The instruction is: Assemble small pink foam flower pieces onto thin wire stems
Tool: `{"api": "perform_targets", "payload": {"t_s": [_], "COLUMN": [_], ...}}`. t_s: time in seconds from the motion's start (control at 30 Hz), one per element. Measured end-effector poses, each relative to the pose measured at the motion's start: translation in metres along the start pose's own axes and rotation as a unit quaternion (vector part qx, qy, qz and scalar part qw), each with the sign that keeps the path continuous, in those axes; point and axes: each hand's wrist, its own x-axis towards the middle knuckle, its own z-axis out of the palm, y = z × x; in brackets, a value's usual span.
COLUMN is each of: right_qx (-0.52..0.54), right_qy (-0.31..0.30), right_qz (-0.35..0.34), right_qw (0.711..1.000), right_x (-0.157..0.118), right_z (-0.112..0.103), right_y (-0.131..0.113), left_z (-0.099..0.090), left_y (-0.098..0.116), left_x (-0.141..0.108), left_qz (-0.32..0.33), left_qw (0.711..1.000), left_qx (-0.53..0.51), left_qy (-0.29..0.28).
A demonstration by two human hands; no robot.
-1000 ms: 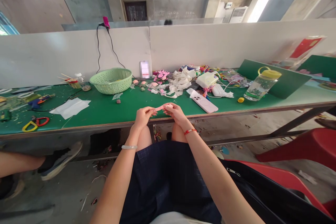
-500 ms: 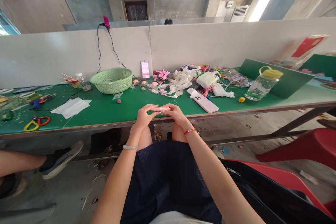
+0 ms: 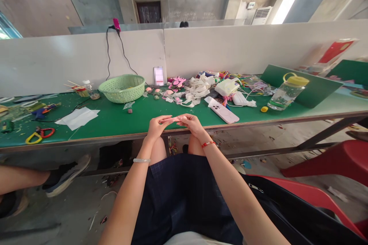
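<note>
A pink craft strip is pinched between left hand and right hand (each grip closed). The green worktop lies just beyond.

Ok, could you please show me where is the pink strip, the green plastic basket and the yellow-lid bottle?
pink strip [image 3: 171, 120]: head view, on the visible middle of the strip.
green plastic basket [image 3: 122, 94]: head view, on its front wall.
yellow-lid bottle [image 3: 297, 80]: head view, on the yellow lid.
</note>
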Motion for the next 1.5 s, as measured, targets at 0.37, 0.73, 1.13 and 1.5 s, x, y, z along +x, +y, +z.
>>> {"api": "perform_targets", "payload": {"t_s": [0.37,0.73,1.13,1.5], "right_qx": [0.045,0.028,0.074,-0.009], "right_qy": [-0.008,0.0,-0.004,-0.049], "right_qz": [0.013,0.007,0.037,0.022], "right_qw": [0.999,1.0,0.997,0.999], "right_x": [0.002,0.006,0.001,-0.008], "right_z": [0.001,-0.001,-0.002,0.006], "right_y": [0.001,0.007,0.007,0.016], "left_z": [0.001,0.0,0.003,0.024], "left_y": [-0.003,-0.01,-0.004,-0.002], "left_x": [0.001,0.006,0.001,0.009], "left_qz": [-0.031,-0.05,-0.057,-0.099], "left_qw": [0.997,0.992,0.987,0.963], "left_qx": [-0.069,-0.108,-0.145,-0.244], "left_qy": [-0.006,0.033,-0.051,-0.053]}}
